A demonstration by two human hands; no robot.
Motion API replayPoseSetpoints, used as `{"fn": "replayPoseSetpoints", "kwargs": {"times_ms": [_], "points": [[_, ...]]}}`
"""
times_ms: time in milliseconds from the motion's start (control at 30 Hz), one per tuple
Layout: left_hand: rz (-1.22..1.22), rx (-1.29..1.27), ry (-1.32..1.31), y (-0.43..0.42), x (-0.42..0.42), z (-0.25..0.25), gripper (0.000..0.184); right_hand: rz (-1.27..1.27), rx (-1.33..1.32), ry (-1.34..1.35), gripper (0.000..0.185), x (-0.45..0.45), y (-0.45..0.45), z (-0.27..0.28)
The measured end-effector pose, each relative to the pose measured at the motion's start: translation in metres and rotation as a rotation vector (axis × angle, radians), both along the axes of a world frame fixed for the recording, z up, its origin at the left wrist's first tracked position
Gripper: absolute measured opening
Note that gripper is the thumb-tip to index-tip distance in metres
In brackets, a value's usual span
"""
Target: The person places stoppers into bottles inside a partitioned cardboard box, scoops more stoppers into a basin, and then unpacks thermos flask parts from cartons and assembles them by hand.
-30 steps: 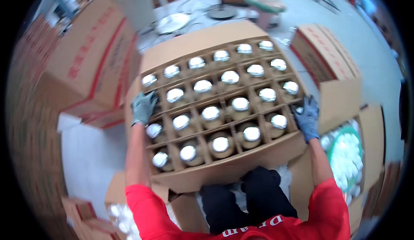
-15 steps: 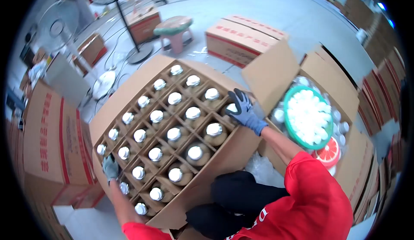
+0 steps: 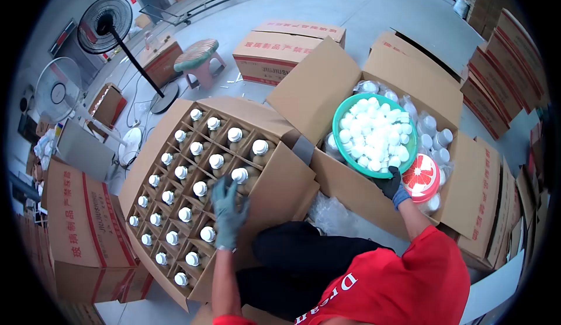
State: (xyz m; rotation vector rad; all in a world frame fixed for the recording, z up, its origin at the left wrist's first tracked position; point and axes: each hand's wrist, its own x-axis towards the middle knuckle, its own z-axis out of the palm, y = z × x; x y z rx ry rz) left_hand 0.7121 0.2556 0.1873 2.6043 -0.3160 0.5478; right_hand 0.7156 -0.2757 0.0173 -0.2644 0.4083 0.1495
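Observation:
Capped glass bottles stand in the cardboard dividers of an open carton on the left. Over its near right part is my left hand in a grey-green glove, fingers spread, beside a bottle cap. My right hand, in a dark-palmed blue glove, is at the near rim of a green basin heaped with white caps. Its fingers are bent at the rim, and whether they grip it is hidden. A red grapefruit-patterned round item lies just right of that hand.
The basin rests on an open carton holding bagged plastic cups. Behind are a closed carton, a stool and a standing fan. Tall cartons stand left, flattened ones right.
My right hand has left the bottle carton and reached the basin's rim. My left hand has moved from the carton's far left edge to its near right part. The view has turned right.

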Motion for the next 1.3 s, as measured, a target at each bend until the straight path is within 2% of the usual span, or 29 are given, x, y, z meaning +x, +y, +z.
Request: {"fn": "replayPoseSetpoints", "kwargs": {"times_ms": [100,133,200,267,333,433,567,633,700,767,800,833,867,967,1033,1067,1167,1233,1300], "points": [[-0.094,0.057,0.092,-0.063,0.052,-0.004,0.062,0.023,0.112,0.141,0.063,0.011,-0.012,-0.006],[-0.123,0.117,0.064,-0.075,0.072,-0.014,0.063,0.046,0.001,0.051,0.062,0.018,-0.029,-0.040],[-0.174,0.265,0.046,-0.091,0.110,-0.031,0.072,-0.001,-0.208,0.055,0.056,0.022,-0.043,-0.051],[-0.164,0.362,0.091,-0.102,0.138,-0.040,0.075,0.027,-0.427,0.025,0.052,0.037,-0.043,-0.028],[-0.165,0.466,0.144,-0.107,0.162,-0.061,0.080,0.100,-0.563,-0.005,0.054,0.051,-0.029,0.035],[-0.138,0.554,0.156,-0.113,0.177,-0.077,0.072,0.143,-0.673,-0.128,0.045,0.123,0.005,0.104],[-0.144,0.523,0.106,-0.111,0.181,-0.077,0.063,0.177,-0.700,-0.339,0.042,0.295,0.036,0.083],[-0.169,0.468,0.093,-0.109,0.184,-0.077,0.062,0.266,-0.327,-0.307,0.048,0.377,0.073,0.081],[-0.179,0.428,0.090,-0.108,0.183,-0.076,0.061,0.142,-0.403,-0.296,0.055,0.440,0.109,0.071],[-0.177,0.412,0.103,-0.107,0.187,-0.074,0.061,0.141,-0.376,-0.090,0.058,0.495,0.140,0.056],[-0.152,0.428,0.127,-0.104,0.199,-0.073,0.060,0.157,-0.319,-0.118,0.059,0.522,0.150,0.032],[-0.154,0.420,0.120,-0.104,0.199,-0.071,0.060,-0.005,-0.407,0.010,0.059,0.536,0.163,0.037],[-0.165,0.401,0.100,-0.111,0.192,-0.068,0.059,-0.044,-0.411,0.016,0.058,0.535,0.164,0.047],[-0.190,0.362,0.129,-0.113,0.191,-0.061,0.059,-0.099,-0.394,0.030,0.056,0.559,0.178,0.018],[-0.203,0.349,0.158,-0.114,0.193,-0.056,0.059,-0.046,-0.273,-0.100,0.062,0.583,0.178,-0.006],[-0.201,0.364,0.167,-0.114,0.194,-0.055,0.060,-0.098,-0.264,-0.150,0.062,0.594,0.185,-0.011],[-0.196,0.372,0.182,-0.114,0.194,-0.059,0.060,-0.134,-0.186,-0.183,0.060,0.605,0.214,0.042],[-0.201,0.385,0.207,-0.113,0.193,-0.060,0.059,-0.199,-0.535,-0.241,0.047,0.631,0.227,0.038],[-0.206,0.383,0.206,-0.111,0.193,-0.059,0.059,-0.188,-0.554,-0.172,0.027,0.618,0.237,0.047]]}}
